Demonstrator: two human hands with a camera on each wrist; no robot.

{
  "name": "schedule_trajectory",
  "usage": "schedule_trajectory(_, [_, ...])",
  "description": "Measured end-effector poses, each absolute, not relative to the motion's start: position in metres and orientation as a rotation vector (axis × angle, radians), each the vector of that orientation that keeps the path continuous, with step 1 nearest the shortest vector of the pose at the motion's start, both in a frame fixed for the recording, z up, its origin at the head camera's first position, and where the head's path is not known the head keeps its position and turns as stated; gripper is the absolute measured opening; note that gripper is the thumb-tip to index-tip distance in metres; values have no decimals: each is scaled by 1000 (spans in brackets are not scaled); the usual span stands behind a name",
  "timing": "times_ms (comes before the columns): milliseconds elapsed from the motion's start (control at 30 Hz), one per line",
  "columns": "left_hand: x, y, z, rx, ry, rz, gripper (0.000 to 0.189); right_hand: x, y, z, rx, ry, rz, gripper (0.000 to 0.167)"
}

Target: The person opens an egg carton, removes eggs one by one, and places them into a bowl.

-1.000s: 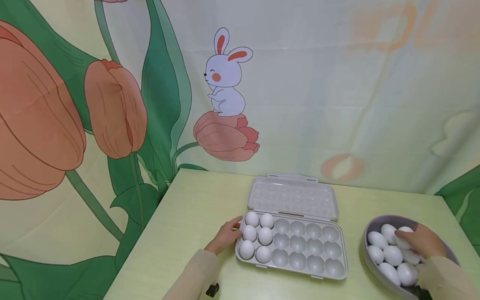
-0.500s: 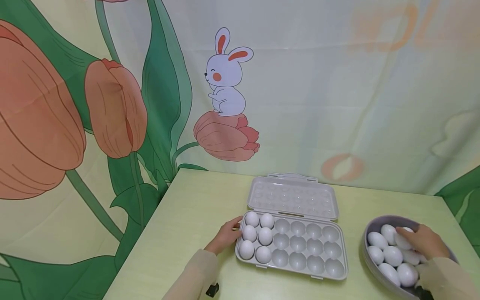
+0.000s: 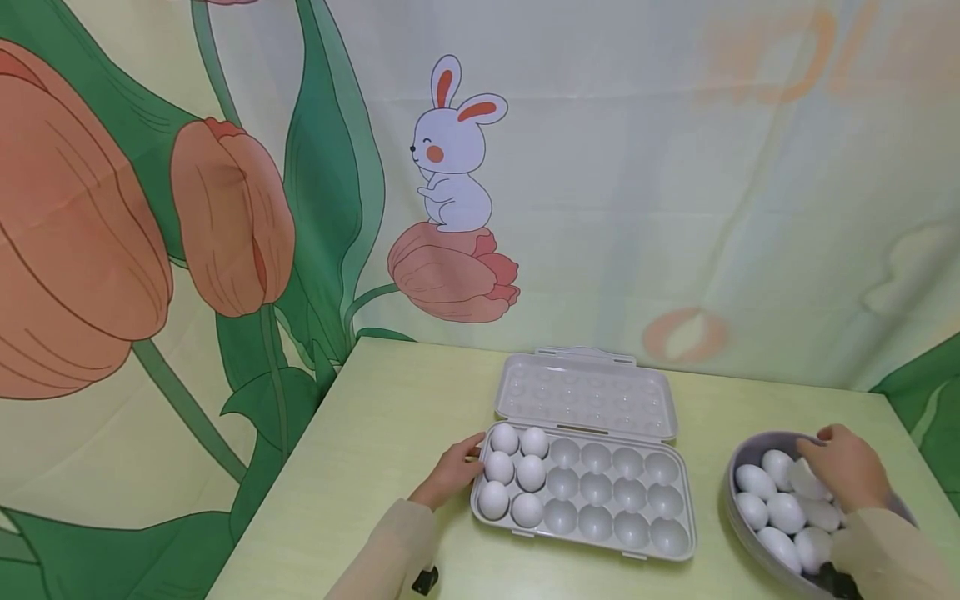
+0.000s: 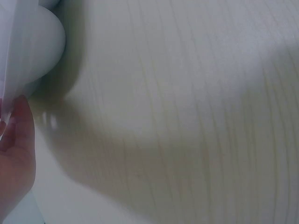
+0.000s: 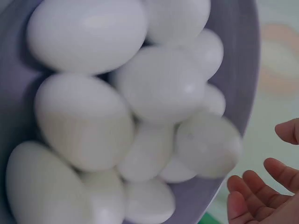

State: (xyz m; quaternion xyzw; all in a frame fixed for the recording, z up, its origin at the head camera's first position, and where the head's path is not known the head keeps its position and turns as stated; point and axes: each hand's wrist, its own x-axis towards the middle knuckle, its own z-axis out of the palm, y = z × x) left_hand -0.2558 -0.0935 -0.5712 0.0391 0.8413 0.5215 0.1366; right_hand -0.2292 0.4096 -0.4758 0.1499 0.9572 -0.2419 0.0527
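A grey plastic egg carton point(image 3: 592, 537) lies with its lid folded back, and white eggs point(image 3: 531, 472) fill its two leftmost columns. My left hand point(image 3: 448, 472) rests with its fingers at the carton's left edge; the left wrist view shows that hand point(image 4: 16, 149) touching the rim. Over the far side of a grey bowl point(image 3: 738, 529) is my right hand point(image 3: 847, 467), beside a white egg point(image 3: 808, 480). In the right wrist view the right hand point(image 5: 266, 186) has its thumb and fingers apart, holding nothing, near a blurred egg point(image 5: 208, 145) by the bowl's rim.
Several more white eggs point(image 3: 780, 533) are heaped in the bowl, right of the carton. The carton's lid point(image 3: 585, 392) extends towards the back of the pale table point(image 3: 397, 400). A printed cloth backdrop point(image 3: 600, 183) hangs behind the table.
My right hand has lifted a little and drawn back from the egg it was touching, and that egg has shifted slightly. My left hand and the carton have stayed in place.
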Motion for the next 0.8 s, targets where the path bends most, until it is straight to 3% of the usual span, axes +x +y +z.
schedule_trajectory(133, [-255, -93, -569, 107, 2433, 1513, 55, -232, 388, -474, 372, 3020, -815, 51])
schedule_trajectory(400, [-253, -93, -568, 107, 2433, 1509, 55, -239, 334, -478, -80, 3102, -958, 37])
schedule_trajectory(800, [-254, -92, -567, 86, 2415, 1516, 55, -232, 242, -505, -529, 2955, -1085, 35])
